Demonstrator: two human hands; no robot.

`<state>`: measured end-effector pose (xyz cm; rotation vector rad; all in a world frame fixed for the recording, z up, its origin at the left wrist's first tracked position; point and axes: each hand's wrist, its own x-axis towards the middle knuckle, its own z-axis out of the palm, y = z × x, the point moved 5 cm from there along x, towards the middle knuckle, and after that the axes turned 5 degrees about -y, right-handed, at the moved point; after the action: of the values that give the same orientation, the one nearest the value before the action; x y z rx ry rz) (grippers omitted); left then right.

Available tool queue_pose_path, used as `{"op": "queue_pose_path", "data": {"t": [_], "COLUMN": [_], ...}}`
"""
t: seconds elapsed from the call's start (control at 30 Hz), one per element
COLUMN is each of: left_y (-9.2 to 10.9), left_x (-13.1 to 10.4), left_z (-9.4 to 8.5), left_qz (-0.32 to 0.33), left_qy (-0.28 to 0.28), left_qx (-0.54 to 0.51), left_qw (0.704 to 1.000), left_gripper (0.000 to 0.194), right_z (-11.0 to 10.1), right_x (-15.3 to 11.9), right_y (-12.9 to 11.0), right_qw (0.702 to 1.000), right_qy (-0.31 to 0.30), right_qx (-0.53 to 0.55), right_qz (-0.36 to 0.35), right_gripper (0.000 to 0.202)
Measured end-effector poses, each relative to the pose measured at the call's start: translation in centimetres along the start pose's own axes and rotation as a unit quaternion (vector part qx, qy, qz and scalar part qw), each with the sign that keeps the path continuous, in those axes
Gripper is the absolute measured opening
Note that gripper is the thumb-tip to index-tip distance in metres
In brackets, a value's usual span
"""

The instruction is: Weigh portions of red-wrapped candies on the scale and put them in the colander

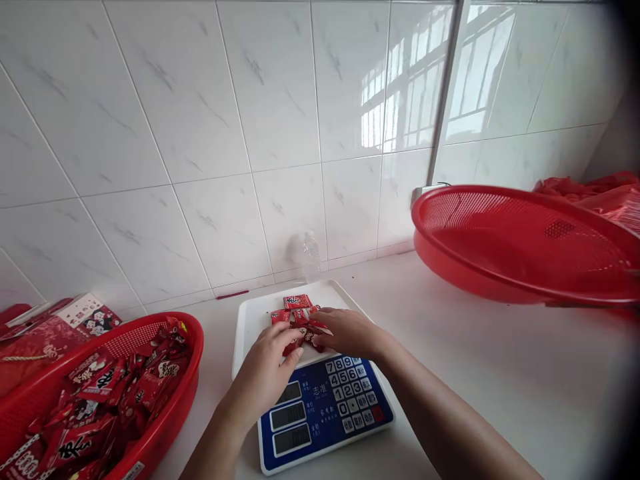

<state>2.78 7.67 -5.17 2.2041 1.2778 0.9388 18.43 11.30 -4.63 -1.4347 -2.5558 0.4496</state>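
Several small red snack packets (pixel 296 302) with white and black lettering lie in a loose pile on the white pan (pixel 253 333) of a digital weighing scale. From the left, my left hand (pixel 273 353) curls its fingers and thumb against the near packets. My right hand (pixel 345 331) reaches over the pile's right side, with its fingers bent round packets there. Parts of the pile are hidden under both hands. In front of the pan is the scale's blue panel (pixel 320 433), with number keys and three small displays.
At left, a red plastic basket (pixel 197 360) holds many similar packets, with a printed red box or bag (pixel 55 333) behind it. A red perforated basket (pixel 470 280) stands at right, near red plastic bags (pixel 615 200). A clear bottle (pixel 310 257) stands by the tiled wall (pixel 210 133).
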Motion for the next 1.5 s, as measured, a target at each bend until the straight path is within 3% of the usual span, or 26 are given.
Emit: {"op": "queue_pose_path", "data": {"t": [0.17,0.37,0.7,0.9,1.0,1.1,1.23,1.3,1.37,1.43,1.5], "left_y": [0.1,0.0,-0.7,-0.6,-0.7,-0.6,-0.3,-0.3,-0.3,-0.3,-0.3], "left_x": [0.2,0.5,0.7,0.8,0.9,0.8,0.5,0.5,0.5,0.6,0.7], "left_z": [0.7,1.5,1.4,0.4,0.0,-0.4,-1.0,-1.2,-1.2,-1.2,-1.2], "left_qz": [0.006,-0.039,-0.053,-0.074,-0.074,-0.059,-0.052,-0.056,-0.057,-0.057,-0.057], "left_qy": [-0.027,-0.091,-0.075,-0.033,-0.02,0.003,0.035,0.044,0.049,0.054,0.06], "left_qx": [0.032,0.086,0.11,0.137,0.14,0.138,0.132,0.128,0.126,0.128,0.128], "left_qw": [0.999,0.991,0.99,0.987,0.987,0.989,0.989,0.989,0.989,0.989,0.988], "left_gripper": [0.023,0.025,0.015,0.015,0.016,0.017,0.017,0.016,0.016,0.015,0.015], "right_z": [0.1,0.8,1.6,1.2,0.0,-2.8,-7.3,-8.4,-8.5,-7.3,-5.1], "right_x": [-0.2,0.2,1.2,1.5,1.2,-0.4,-4.5,-6.0,-6.2,-5.2,-3.3], "right_y": [-0.2,-0.3,0.4,0.9,1.5,3.3,7.8,9.4,9.5,7.8,4.8], "right_qw": [1.0,0.999,0.994,0.983,0.972,0.954,0.91,0.892,0.896,0.924,0.962], "right_qy": [0.026,0.034,0.095,0.162,0.215,0.294,0.379,0.383,0.374,0.34,0.258], "right_qx": [-0.012,-0.018,0.052,0.087,0.092,0.062,-0.011,-0.041,-0.049,-0.02,0.033], "right_qz": [0.006,0.03,0.01,-0.001,-0.009,0.012,0.168,0.236,0.237,0.174,0.082], "right_gripper": [0.021,0.022,0.015,0.027,0.026,0.025,0.026,0.028,0.03,0.029,0.028]}}
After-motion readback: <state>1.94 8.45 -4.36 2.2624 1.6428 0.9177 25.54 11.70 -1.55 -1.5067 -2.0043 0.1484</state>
